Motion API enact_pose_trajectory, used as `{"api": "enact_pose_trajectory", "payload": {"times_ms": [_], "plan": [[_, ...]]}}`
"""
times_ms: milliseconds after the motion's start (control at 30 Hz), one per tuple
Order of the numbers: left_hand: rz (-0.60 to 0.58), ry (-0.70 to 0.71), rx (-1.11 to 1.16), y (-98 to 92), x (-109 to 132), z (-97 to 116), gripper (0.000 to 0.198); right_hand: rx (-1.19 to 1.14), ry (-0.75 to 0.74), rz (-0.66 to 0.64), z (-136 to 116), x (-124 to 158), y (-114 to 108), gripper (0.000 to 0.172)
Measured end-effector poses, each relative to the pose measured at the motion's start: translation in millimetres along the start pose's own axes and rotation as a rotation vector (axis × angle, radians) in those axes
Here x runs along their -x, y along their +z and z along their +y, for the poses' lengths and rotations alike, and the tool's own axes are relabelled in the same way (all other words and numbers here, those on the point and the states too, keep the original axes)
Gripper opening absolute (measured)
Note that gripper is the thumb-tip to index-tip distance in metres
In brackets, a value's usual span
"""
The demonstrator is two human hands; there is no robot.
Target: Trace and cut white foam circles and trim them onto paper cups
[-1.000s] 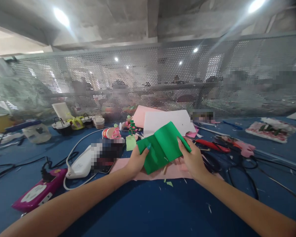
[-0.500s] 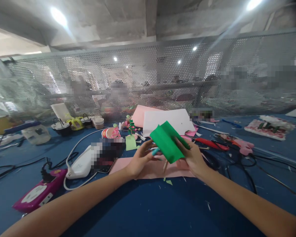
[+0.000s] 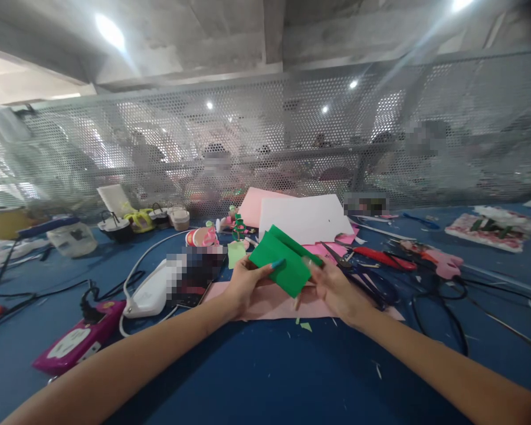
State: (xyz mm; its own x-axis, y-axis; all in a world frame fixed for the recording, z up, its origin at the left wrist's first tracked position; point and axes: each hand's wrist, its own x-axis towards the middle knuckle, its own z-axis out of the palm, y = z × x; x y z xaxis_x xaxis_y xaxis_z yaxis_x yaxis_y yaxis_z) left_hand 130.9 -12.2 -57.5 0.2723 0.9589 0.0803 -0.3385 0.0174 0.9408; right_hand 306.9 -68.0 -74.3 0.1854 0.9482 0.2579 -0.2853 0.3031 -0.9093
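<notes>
A folded sheet of green paper is up in front of me, its layers standing a little apart along the upper edge. My left hand pinches its left side, the thumb with a blue nail lying across the front. At the right edge, my right hand has its slightly blurred fingers closed on the paper. Below both hands a strip of pink paper lies on the blue table. Scissors with dark handles lie just beyond my right hand.
White sheets and a pink sheet lie behind the hands. To the left are a white device with a cable and a purple power strip. A pink glue gun and black cords lie right. A perforated metal screen stands behind.
The green paper has moved left and slightly down. My left hand, fingers apart from it before, now grips its left side. My right hand has shifted left and lower, uncovering the scissors.
</notes>
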Motion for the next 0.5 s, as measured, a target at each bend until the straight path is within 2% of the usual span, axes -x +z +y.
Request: {"api": "enact_pose_trajectory", "payload": {"times_ms": [100, 133, 300, 500], "plan": [[0.039, 0.013, -0.027, 0.7, 1.6, 1.4, 0.043, 0.022, 0.027, -0.070, 1.0, 3.8, 5.5, 0.054], [0.039, 0.024, -0.037, 1.0, 2.3, 1.6, 0.043, 0.029, 0.034, -0.054, 0.1, 5.0, 6.9, 0.054], [0.016, 0.034, -0.028, 1.1, 2.1, -1.2, 0.046, 0.044, 0.096, -0.049, -4.7, 3.6, 3.8, 0.042], [-0.099, -0.034, -0.126, 0.6, 2.8, -2.3, 0.047, 0.107, -0.022, 0.033, -4.6, -4.6, -6.1, 0.042]]}}
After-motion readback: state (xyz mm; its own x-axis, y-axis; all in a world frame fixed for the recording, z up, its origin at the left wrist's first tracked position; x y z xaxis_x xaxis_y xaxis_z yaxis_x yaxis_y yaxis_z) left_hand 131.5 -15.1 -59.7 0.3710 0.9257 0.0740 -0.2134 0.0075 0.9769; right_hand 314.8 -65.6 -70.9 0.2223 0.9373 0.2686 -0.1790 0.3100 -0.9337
